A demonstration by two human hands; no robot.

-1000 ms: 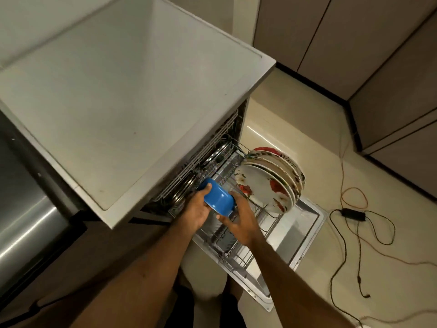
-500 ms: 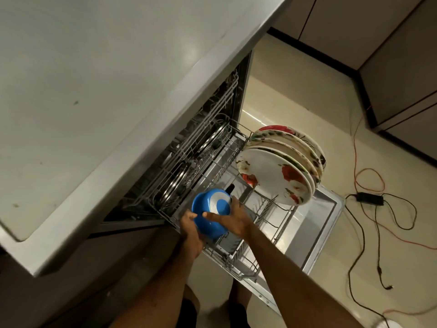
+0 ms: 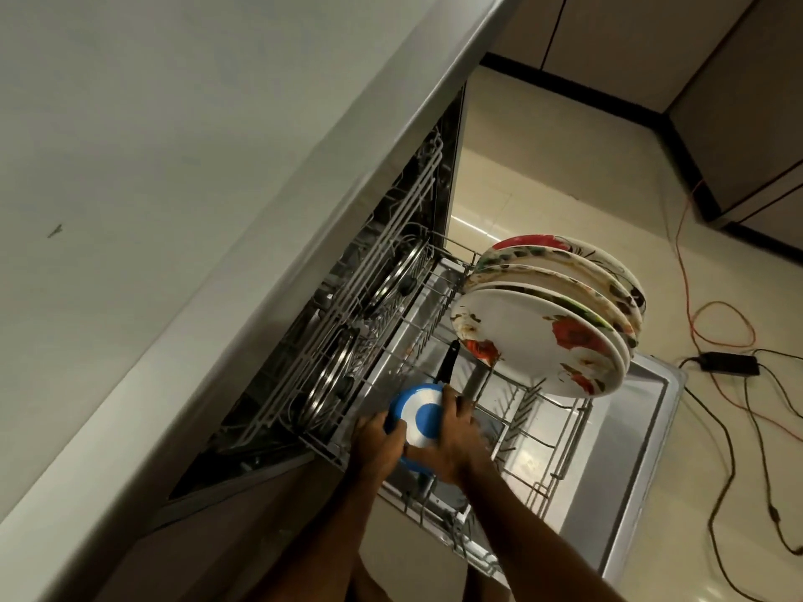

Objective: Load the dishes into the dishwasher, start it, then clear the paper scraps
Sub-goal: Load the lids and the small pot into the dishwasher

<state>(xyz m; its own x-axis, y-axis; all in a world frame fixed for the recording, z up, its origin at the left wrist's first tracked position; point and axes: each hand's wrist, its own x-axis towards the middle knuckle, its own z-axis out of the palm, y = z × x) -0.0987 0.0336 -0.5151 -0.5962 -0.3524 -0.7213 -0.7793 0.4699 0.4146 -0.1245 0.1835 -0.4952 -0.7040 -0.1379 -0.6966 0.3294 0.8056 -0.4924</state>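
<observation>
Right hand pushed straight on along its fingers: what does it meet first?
Likely the black handle just beyond the fingertips of the right hand, which grips the blue bowl; the floral plates stand behind. Depth is unclear.

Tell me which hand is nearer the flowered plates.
Right. The right hand grips the blue bowl on the side toward the plates; the left hand holds its opposite side, farther off.

Blue bowl (image 3: 419,417) tilted over lower rack (image 3: 534,432)
</observation>
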